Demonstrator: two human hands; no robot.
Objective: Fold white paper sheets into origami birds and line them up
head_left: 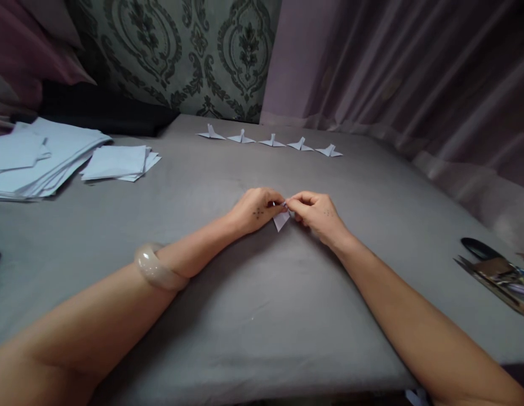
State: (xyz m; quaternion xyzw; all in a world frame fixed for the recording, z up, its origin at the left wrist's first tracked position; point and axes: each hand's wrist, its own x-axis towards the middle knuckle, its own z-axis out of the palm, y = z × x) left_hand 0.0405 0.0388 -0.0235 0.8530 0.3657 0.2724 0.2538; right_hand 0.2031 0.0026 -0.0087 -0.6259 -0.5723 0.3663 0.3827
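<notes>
A small piece of folded white paper (280, 221) is pinched between my two hands above the middle of the table. Its lower end comes to a point, while its upper part is mostly covered by my fingers. My left hand (258, 210), with a pale bangle (154, 269) on the forearm, grips the paper from the left. From the right, my right hand (318, 215) pinches the upper corner with thumb and forefinger. The fingertips of both hands nearly touch. Further back stands a row of several folded white paper figures (272, 141) with spread wings.
Stacked white paper sheets (63, 152) lie at the far left, beside a smaller pile of cut squares (115, 162). A black cloth (105, 110) is behind them. At the right edge are scissors (485, 282) and small items. The grey cloth-covered table (253, 327) reaches curtains (329, 67).
</notes>
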